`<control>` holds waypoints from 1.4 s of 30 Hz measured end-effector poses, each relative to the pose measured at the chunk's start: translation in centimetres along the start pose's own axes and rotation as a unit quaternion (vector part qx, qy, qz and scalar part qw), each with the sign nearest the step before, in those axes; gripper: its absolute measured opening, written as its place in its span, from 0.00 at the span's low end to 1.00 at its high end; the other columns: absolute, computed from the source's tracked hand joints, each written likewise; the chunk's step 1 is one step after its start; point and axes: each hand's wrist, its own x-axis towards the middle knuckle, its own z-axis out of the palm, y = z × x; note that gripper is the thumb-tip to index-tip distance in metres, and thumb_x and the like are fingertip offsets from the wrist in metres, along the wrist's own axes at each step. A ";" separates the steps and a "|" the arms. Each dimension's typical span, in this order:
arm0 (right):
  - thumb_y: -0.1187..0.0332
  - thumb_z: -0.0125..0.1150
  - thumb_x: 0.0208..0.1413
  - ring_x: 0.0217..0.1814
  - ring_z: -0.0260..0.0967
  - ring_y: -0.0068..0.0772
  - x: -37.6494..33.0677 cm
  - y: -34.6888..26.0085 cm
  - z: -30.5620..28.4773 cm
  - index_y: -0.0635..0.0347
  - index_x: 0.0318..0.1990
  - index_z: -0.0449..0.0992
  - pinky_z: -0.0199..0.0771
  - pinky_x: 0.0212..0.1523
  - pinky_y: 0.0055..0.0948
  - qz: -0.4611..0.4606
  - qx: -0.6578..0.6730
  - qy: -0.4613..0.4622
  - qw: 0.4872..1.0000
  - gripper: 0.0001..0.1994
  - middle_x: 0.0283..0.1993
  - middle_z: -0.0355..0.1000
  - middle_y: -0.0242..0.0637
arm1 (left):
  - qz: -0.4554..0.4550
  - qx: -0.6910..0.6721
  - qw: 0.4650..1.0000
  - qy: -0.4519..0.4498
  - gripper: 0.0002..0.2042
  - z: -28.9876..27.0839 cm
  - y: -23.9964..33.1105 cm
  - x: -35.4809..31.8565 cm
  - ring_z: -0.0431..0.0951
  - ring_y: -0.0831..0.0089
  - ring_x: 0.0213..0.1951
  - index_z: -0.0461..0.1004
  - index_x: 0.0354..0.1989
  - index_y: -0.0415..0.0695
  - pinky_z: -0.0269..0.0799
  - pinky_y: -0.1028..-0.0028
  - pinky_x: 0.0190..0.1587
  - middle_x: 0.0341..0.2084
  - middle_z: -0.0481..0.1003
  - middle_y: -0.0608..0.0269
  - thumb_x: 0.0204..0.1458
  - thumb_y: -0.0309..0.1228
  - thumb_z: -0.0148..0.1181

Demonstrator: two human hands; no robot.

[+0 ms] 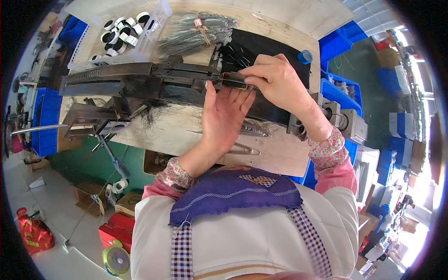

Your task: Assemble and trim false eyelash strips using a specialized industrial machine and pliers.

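A small red tag (198, 22) sits tied on the wire bundle at my bench's far edge. Down left, a red printed bag (33, 233) and red boxes (115, 231) rest on the floor.

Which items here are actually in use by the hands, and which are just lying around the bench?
In use:
- left hand, open palm up under the part
- right hand, pinching the small dark brown-edged piece
- long metal machine arm the piece meets

Lying about:
- bundle of thin wires
- tape rolls in the clear tray
- blue cap
- blue bins
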 end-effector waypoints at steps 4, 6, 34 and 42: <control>0.68 0.62 0.45 0.36 0.71 0.34 -0.8 0.4 -0.2 0.53 0.33 0.81 0.63 0.43 0.33 -0.006 0.005 -0.003 1.000 0.07 0.28 0.70 0.32 | -0.002 0.011 1.000 0.003 0.33 -0.2 0.1 -0.1 0.61 0.58 0.61 0.59 0.55 0.33 0.50 0.61 0.68 0.55 0.64 0.49 0.61 0.55 0.36; 0.69 0.62 0.45 0.35 0.70 0.34 -0.6 0.8 -0.1 0.53 0.33 0.81 0.62 0.42 0.32 -0.018 -0.001 0.010 1.000 0.07 0.27 0.70 0.31 | -0.015 0.024 0.999 -0.022 0.32 -0.3 0.2 -0.1 0.60 0.63 0.60 0.57 0.57 0.35 0.51 0.63 0.67 0.55 0.63 0.53 0.60 0.56 0.37; 0.76 0.54 0.45 0.28 0.74 0.47 -1.1 -3.5 1.2 0.66 0.34 0.67 0.74 0.25 0.39 -0.008 -0.218 -0.060 0.974 0.08 0.24 0.72 0.47 | 0.004 0.114 0.993 0.031 0.19 0.8 1.7 -0.2 0.67 0.65 0.50 0.67 0.45 0.40 0.59 0.65 0.59 0.43 0.70 0.58 0.62 0.45 0.43; 0.72 0.56 0.50 0.36 0.73 0.48 -16.3 -3.5 5.0 0.57 0.42 0.67 0.72 0.34 0.44 0.171 0.004 -0.252 0.952 0.11 0.34 0.72 0.45 | 0.025 0.076 0.994 0.075 0.11 -1.8 -3.3 -0.4 0.71 0.65 0.50 0.68 0.42 0.39 0.68 0.66 0.57 0.42 0.71 0.56 0.59 0.35 0.53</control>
